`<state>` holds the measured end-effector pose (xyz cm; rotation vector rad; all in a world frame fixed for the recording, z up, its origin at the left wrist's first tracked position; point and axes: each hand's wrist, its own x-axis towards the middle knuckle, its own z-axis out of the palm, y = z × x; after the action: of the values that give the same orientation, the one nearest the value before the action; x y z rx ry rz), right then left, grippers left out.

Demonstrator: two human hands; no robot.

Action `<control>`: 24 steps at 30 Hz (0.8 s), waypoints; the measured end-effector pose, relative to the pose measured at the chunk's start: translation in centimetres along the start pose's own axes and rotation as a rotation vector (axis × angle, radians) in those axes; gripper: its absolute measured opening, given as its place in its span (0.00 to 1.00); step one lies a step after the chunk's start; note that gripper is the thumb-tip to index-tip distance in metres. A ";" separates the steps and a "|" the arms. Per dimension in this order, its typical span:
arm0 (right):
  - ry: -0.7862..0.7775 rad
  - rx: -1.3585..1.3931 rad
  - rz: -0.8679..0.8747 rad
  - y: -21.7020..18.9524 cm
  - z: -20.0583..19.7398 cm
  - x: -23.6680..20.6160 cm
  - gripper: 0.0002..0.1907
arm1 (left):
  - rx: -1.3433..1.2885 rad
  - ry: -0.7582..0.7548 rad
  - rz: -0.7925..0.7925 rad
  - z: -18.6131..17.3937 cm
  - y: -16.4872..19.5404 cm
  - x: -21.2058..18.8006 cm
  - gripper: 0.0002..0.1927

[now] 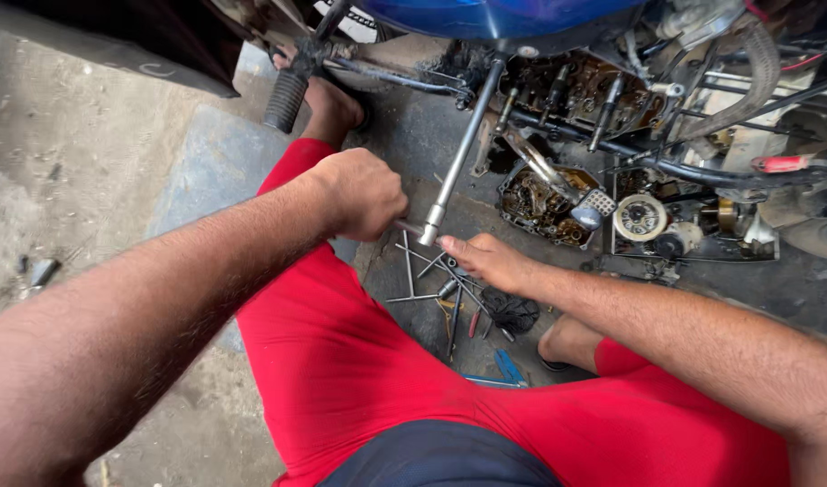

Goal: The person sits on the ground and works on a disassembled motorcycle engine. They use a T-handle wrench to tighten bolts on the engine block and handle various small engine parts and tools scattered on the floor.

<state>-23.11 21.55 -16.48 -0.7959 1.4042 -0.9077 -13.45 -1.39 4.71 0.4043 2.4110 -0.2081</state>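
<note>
A long socket wrench (458,144) is gripped at its handle by the closed left hand (359,192); its near end is touched by the right hand (485,261), fingers extended.

You are crouching on the concrete floor (89,162) in red trousers (359,361), facing an opened motorcycle engine (557,203) under a blue tank (494,16). Your left hand (359,194) is closing in a fist around one end of a long T-handle wrench (463,144), whose steel shaft is running up toward the engine. Your right hand (485,260) is lying flat just beside the shaft's lower end, fingertips touching it. Below your hands, loose tools (440,289) are lying scattered on the floor, near a black rag (512,313). A rubber footpeg (285,99) is jutting out above your left knee.
</note>
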 end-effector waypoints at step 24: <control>0.118 -0.898 0.607 -16.8 2.8 -7.0 0.32 | -0.343 0.525 0.131 12.5 -3.1 4.8 0.10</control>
<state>-20.96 19.88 1.67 -0.8750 2.0264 0.1936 -10.55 -6.35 -7.76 0.5009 2.8423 0.4169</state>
